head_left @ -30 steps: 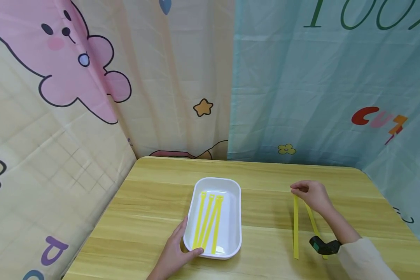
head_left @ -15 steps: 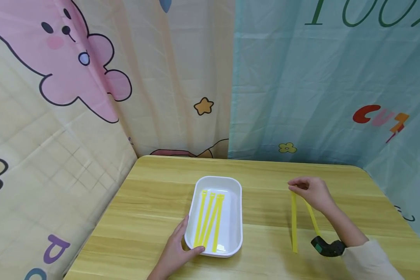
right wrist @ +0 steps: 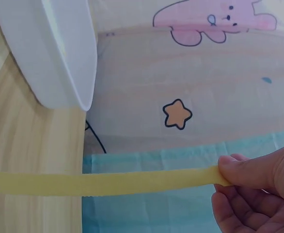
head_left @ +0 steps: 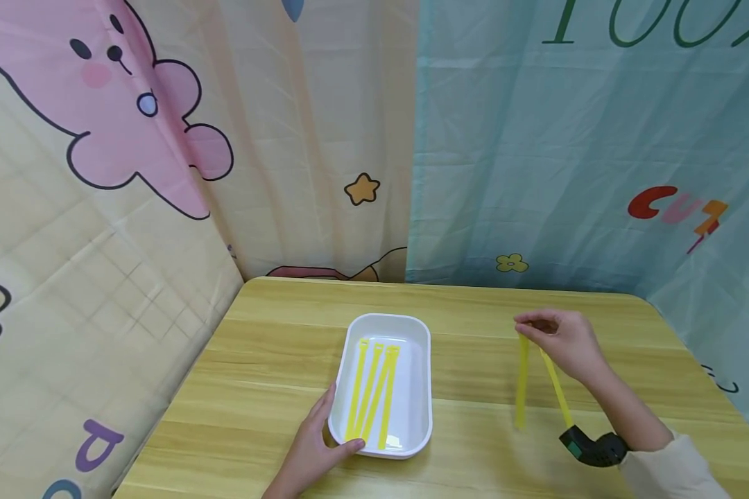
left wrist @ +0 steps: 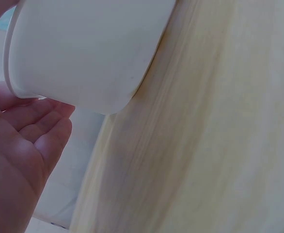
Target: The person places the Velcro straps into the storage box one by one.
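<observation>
A white rectangular tray (head_left: 415, 388) sits on the table with several yellow straps (head_left: 372, 388) lying lengthwise in it; each has a slotted head at the far end. My left hand (head_left: 315, 443) grips the tray's near left corner, thumb over the rim and fingers along the outer wall (left wrist: 93, 53). To the right, my right hand (head_left: 562, 339) pinches the end of a yellow strap (head_left: 522, 388) between thumb and fingertips. That strap hangs down above the table, as the right wrist view shows it stretched from the hand (right wrist: 258, 184). Another yellow strap (head_left: 557, 391) lies below my right forearm.
The wood-grain table (head_left: 274, 333) carries all of this. Printed cloth curtains (head_left: 505, 138) stand close behind its back edge and along its sides. A black wrist device (head_left: 593, 447) is strapped to my right wrist.
My right hand has risen slightly, lifting the pinched strap so its lower end has moved up. The left hand and the tray have stayed in place.
</observation>
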The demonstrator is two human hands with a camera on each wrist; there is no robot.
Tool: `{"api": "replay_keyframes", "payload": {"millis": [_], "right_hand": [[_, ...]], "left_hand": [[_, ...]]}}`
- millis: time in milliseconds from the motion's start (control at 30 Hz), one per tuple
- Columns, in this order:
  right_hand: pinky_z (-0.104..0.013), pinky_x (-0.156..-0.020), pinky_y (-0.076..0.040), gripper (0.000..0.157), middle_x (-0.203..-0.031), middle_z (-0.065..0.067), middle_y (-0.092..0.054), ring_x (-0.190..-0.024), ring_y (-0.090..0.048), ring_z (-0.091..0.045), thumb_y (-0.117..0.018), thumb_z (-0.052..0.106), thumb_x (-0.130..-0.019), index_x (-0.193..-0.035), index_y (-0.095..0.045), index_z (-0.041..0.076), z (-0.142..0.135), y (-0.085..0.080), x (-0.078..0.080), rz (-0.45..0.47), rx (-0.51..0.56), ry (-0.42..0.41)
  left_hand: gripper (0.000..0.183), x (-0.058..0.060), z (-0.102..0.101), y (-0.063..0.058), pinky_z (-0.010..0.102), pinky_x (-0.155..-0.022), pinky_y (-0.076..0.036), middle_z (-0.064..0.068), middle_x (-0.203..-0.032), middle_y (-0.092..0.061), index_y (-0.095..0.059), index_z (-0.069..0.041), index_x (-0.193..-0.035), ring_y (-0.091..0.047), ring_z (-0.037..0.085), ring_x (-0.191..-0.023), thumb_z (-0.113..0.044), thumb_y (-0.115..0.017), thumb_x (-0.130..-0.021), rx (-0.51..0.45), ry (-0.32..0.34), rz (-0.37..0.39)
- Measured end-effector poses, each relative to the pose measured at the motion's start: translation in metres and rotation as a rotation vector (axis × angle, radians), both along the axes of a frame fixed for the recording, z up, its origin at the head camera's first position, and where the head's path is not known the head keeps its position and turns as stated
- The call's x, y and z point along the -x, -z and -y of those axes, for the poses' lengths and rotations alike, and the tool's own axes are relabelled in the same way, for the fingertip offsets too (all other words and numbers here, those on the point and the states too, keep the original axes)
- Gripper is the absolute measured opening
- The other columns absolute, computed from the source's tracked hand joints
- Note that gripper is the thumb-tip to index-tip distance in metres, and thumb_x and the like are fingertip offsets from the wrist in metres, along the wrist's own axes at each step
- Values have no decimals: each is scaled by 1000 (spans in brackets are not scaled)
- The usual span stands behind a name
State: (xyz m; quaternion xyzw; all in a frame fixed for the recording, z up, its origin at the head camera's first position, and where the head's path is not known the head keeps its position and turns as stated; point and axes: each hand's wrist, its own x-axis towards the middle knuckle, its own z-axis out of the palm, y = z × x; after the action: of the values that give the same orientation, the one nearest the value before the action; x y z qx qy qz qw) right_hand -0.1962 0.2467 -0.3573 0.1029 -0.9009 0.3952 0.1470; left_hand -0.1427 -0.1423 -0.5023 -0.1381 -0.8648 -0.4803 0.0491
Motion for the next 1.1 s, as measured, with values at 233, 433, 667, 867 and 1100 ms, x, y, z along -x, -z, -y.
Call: {"api": "replay_keyframes", "payload": {"millis": [233, 433, 667, 867, 1100], "right_hand": [[-16, -61, -51, 13, -88, -8, -69, -74, -61, 0, -70, 6, -80, -93, -71, 4, 13, -12, -7, -118, -12, -16], [-14, -64, -49, 10, -86, -5, -69, -76, -60, 2, -69, 5, -81, -91, -71, 5, 24, -25, -11, -193, 0, -28], [-13, -68, -49, 13, -83, -5, -68, -72, -61, -3, -70, -3, -77, -89, -71, 3, 43, -39, -12, -291, 154, -42], [-17, -68, -51, 16, -83, -7, -68, -73, -63, -7, -70, -8, -75, -88, -71, 0, 65, -39, -11, -323, 322, -103], [-20, -67, -52, 13, -84, -13, -68, -73, -63, -9, -69, -7, -76, -89, -69, -4, 91, -22, -7, -270, 394, -167]], "left_hand": [[99, 0, 0, 0, 62, -96, -28, 23, -142, -31, -25, 0, -143, -29, 42, -127, -41, -78, -70, 0, -2, -4], [99, 0, 0, 0, 62, -96, -28, 23, -142, -30, -25, 1, -143, -29, 43, -127, -41, -77, -70, -2, 2, -8], [99, 0, 0, -1, 61, -96, -28, 22, -142, -31, -25, 1, -143, -30, 42, -127, -41, -78, -70, 0, -3, -17], [99, 0, 0, -1, 61, -97, -27, 23, -142, -31, -26, 1, -143, -30, 42, -127, -41, -78, -70, 0, -3, -16], [99, 0, 0, -1, 61, -96, -28, 24, -142, -31, -25, 2, -143, -30, 43, -126, -41, -78, -70, 15, -1, -25]]}}
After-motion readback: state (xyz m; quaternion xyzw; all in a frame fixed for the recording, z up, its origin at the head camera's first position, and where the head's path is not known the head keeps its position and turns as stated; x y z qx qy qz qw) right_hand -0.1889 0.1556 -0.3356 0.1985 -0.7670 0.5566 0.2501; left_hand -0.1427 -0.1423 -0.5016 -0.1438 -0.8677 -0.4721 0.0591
